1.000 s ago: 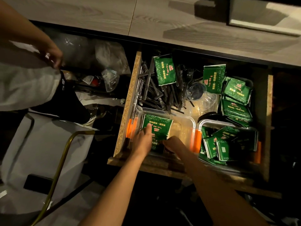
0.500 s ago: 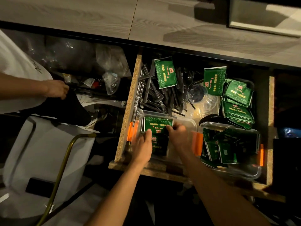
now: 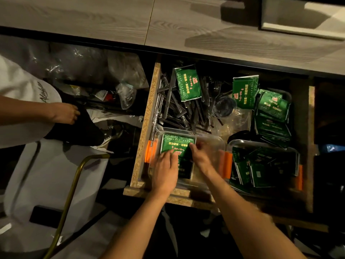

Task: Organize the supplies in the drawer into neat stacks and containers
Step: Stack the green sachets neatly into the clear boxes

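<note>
Gold Chinese characters mark the green packets (image 3: 188, 85) in the drawer (image 3: 147, 116), too small to read; beside it, a white shirt (image 3: 22, 85) bears partly legible cursive script.

We've got both hands down in the near-left clear container (image 3: 211, 142), and its right half lies bare, so there's room to reach in there. Behind it the dark cutlery (image 3: 179, 113) piles thick against the drawer's left wall (image 3: 147, 120), no clean way through. To the right, the second container (image 3: 261, 165) is crammed with green packets, more packets (image 3: 272, 116) heaped behind it. The countertop (image 3: 205, 28) overhangs the drawer's back edge
</note>
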`<action>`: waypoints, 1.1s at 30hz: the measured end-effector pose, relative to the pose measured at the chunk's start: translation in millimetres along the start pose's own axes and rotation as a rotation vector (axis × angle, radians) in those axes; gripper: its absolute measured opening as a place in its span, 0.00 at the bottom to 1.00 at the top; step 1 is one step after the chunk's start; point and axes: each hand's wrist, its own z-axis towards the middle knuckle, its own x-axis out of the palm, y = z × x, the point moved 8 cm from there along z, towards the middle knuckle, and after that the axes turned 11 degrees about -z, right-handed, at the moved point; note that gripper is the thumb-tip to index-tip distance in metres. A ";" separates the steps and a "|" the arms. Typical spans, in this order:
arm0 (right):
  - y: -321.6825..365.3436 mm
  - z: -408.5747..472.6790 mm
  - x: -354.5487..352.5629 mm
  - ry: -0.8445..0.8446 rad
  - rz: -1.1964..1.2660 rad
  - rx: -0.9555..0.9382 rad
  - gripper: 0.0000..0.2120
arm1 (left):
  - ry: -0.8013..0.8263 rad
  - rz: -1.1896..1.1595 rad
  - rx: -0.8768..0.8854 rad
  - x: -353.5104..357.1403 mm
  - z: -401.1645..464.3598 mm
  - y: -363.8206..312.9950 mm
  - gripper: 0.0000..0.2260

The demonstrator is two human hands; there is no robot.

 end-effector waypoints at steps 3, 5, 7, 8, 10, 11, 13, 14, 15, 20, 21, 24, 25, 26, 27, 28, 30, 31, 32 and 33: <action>3.0 -18.3 -25.7 -0.191 -0.213 -0.106 0.13 | -0.005 -0.041 -0.144 3.2 -2.5 12.7 0.19; 10.1 -32.9 -30.8 -0.238 -0.122 -0.245 0.13 | 0.012 -0.016 -0.208 2.9 1.7 18.4 0.21; 14.8 -37.6 -9.4 -0.036 0.019 -0.243 0.16 | 0.009 -0.035 -0.235 0.3 9.3 20.2 0.26; 14.3 -36.7 4.1 0.080 0.072 -0.194 0.19 | -0.011 -0.052 -0.243 -2.3 12.0 21.0 0.28; 9.9 -31.5 22.7 0.220 0.104 -0.102 0.31 | 0.006 -0.067 -0.266 -0.5 12.6 21.0 0.29; 9.0 -29.9 27.0 0.251 0.094 -0.078 0.36 | 0.012 -0.070 -0.264 -1.0 10.2 17.3 0.29; 8.1 -25.3 31.1 0.293 0.062 -0.076 0.34 | 0.004 -0.106 -0.235 -2.5 5.3 10.8 0.28; 10.2 -26.6 29.5 0.322 0.052 -0.087 0.30 | 0.015 -0.125 -0.216 -1.6 3.9 7.9 0.27; 15.0 -30.4 26.7 0.338 0.066 -0.102 0.26 | 0.036 -0.130 -0.184 -0.2 1.9 1.7 0.26; 9.3 -38.9 -13.8 0.060 0.216 -0.151 0.15 | 0.126 -0.252 -0.109 7.7 7.2 -16.4 0.25; 4.6 -38.8 -17.2 0.035 0.215 -0.157 0.16 | 0.137 -0.245 -0.101 8.5 9.9 -19.8 0.25; 2.8 -41.4 -14.7 0.099 0.198 -0.181 0.15 | 0.151 -0.183 -0.085 11.2 22.2 -22.8 0.25; 6.5 -42.3 -11.8 0.140 0.203 -0.186 0.13 | 0.144 -0.184 -0.115 11.0 25.9 -21.1 0.27; 9.8 -42.3 -7.6 0.181 0.196 -0.172 0.12 | 0.142 -0.189 -0.165 12.2 30.3 -16.0 0.30; 11.5 -41.2 -3.9 0.211 0.182 -0.155 0.13 | 0.148 -0.188 -0.211 13.9 33.3 -11.9 0.34; 11.8 -39.8 -2.1 0.221 0.155 -0.145 0.15 | 0.150 -0.196 -0.243 16.0 38.4 -5.5 0.36; 14.9 -37.9 -3.7 0.221 0.136 -0.167 0.19 | 0.139 -0.204 -0.249 15.6 41.2 -6.5 0.37; 19.9 -41.2 -8.3 0.215 0.138 -0.177 0.20 | 0.132 -0.211 -0.228 12.6 37.7 -14.2 0.36; 26.8 -46.5 -16.3 0.191 0.146 -0.193 0.20 | 0.130 -0.214 -0.191 10.4 34.9 -21.0 0.36; 33.5 -51.3 -25.4 0.151 0.156 -0.210 0.17 | 0.122 -0.199 -0.155 8.2 30.2 -27.0 0.36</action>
